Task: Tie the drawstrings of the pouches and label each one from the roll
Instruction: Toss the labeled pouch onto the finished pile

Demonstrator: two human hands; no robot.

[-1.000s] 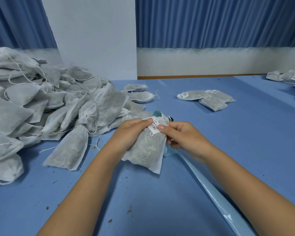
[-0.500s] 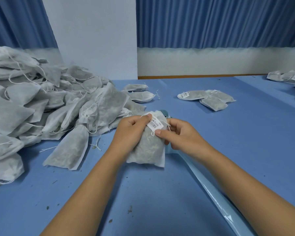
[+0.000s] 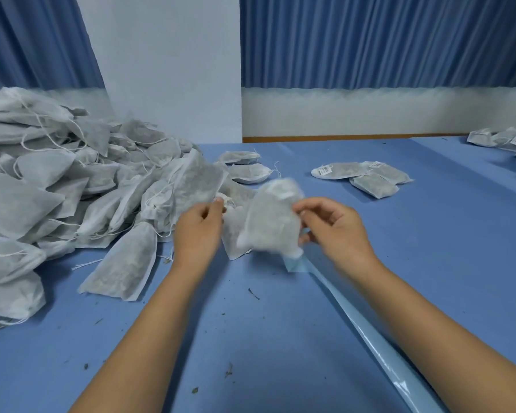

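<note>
Leaving the tabletop (image 3: 280,338), the just-labelled pouch (image 3: 270,219) hangs blurred between the hands. The left hand (image 3: 198,231) has let go, fingers (image 3: 215,204) curled beside the pouch heap (image 3: 72,189); the right hand (image 3: 337,234) fingers (image 3: 303,209) meet the pouch's edge. Neither grip can be told. Judged: this pouch finished, next due.

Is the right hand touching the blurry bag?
Cannot tell. Head view: the right hand reaches the edge of the bag, but blur hides contact.

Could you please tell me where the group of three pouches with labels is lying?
In the head view, the group of three pouches lies on the blue table, right of centre, beyond the right hand.
</note>
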